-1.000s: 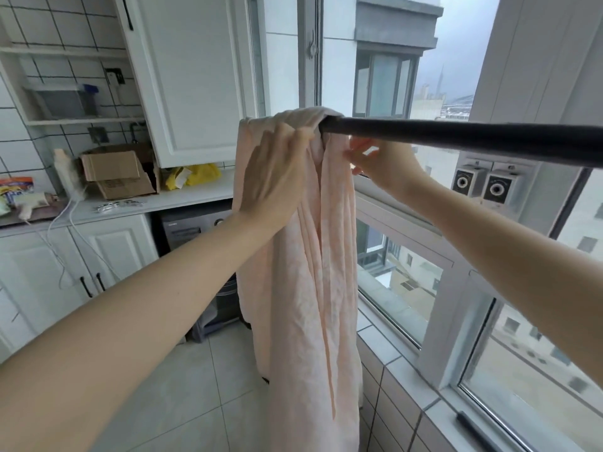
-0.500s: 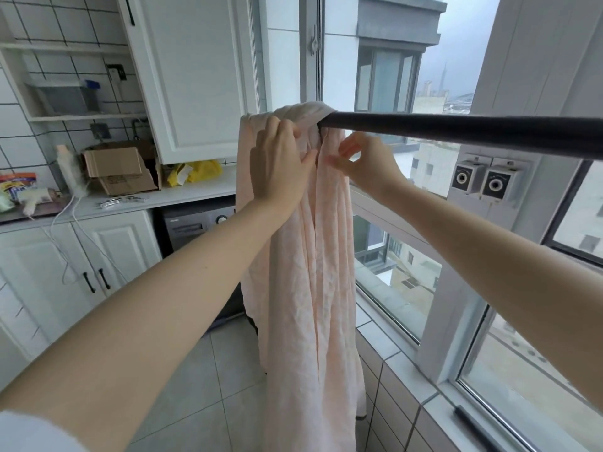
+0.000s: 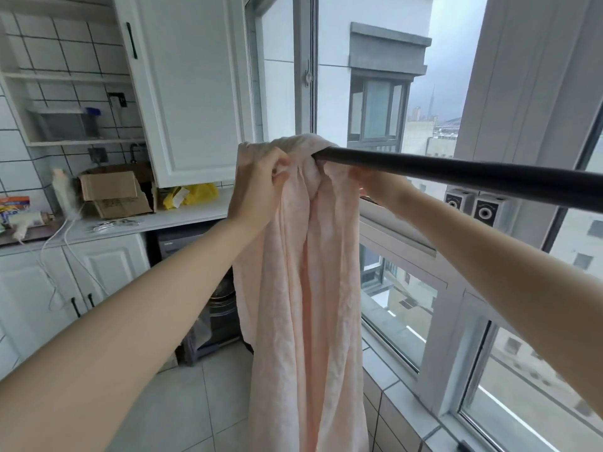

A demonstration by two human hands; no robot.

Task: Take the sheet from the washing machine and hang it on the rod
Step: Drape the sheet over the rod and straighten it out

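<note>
No writing here can be read; the print on the 1 blue-and-orange box at the left end of the counter is too blurred, and so is the label on the side of the cardboard box. 1 pale pink sheet hangs bunched over the far end of 1 dark rod, its folds falling almost to the floor beside the window. The left hand grips a fistful of cloth just below the rod's tip, fingers curled into it. The right hand sits under the rod against the sheet's other side; it is mostly hidden, so I cannot tell how it is held. The cardboard box stands open toward the back of the counter; what it contains is out of sight. Beside it lies 1 yellow bag. 1 white bottle stands left of the box. Under the counter, behind the sheet, sits the washing machine. 2 small round-faced units are fixed side by side on the window frame.
</note>
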